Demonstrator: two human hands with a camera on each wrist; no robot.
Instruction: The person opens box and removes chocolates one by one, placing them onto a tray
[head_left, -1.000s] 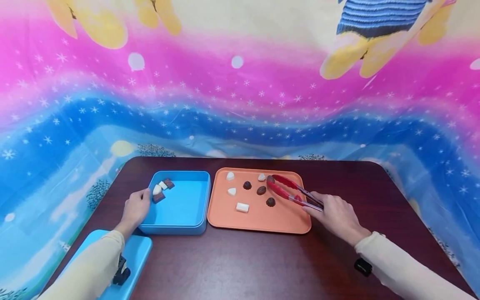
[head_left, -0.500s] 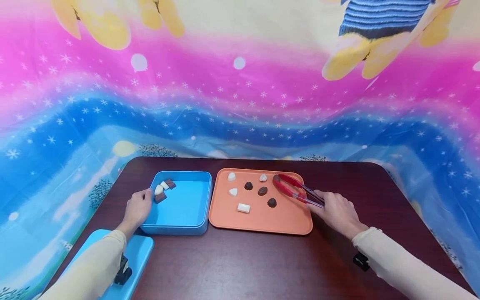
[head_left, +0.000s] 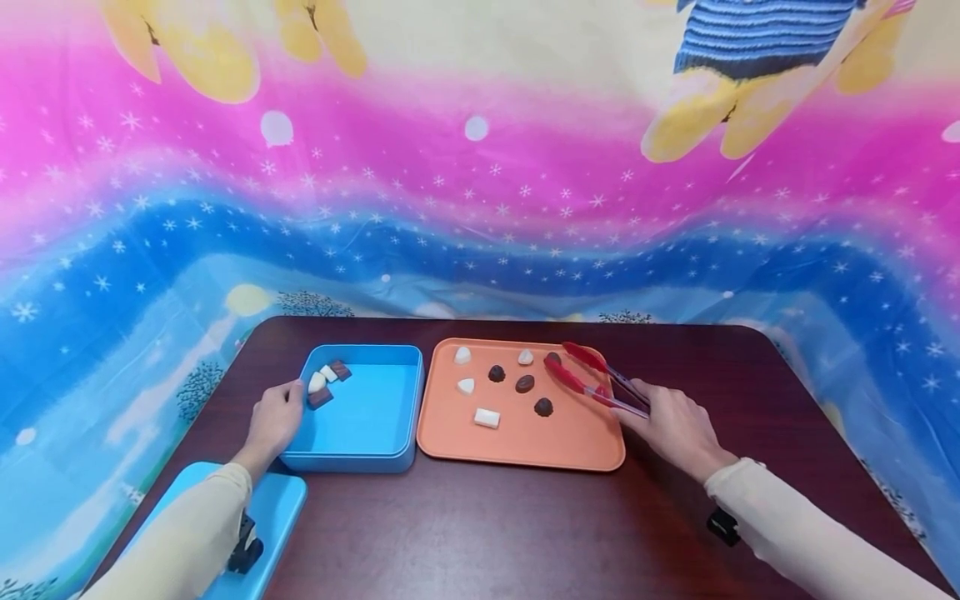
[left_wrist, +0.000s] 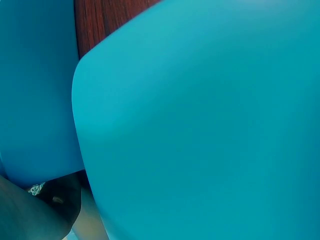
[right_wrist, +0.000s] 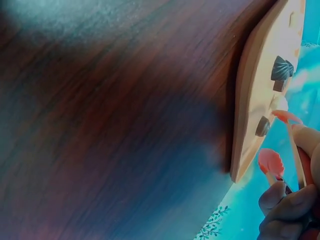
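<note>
My left hand (head_left: 275, 419) holds the left wall of the blue box (head_left: 411, 396). Two brown chocolates (head_left: 341, 370) and two white pieces lie in that box's upper left. In my right hand (head_left: 678, 429) is a pair of red-tipped tongs (head_left: 567, 379), its arms spread apart over the orange tray (head_left: 517, 442). A dark chocolate (head_left: 553, 358) sits between the red tips, partly hidden by the lower one. Nearby are a white piece (head_left: 526, 357), an oval brown chocolate (head_left: 524, 383) and a dark ridged one (head_left: 543, 407). The right wrist view also shows the tongs' tips apart.
A blue lid (head_left: 281, 500) lies under my left forearm at the near left. On the tray's left half are a white block (head_left: 487, 417), another dark chocolate (head_left: 496, 373) and two small white pieces. The tray stands close beside the box on the dark wooden table (head_left: 465, 533).
The tongs have moved slightly right, and the dark chocolate at their tips shifted right too. Then their arms spread wider, the upper arm moving away from it. My left hand stays put.
</note>
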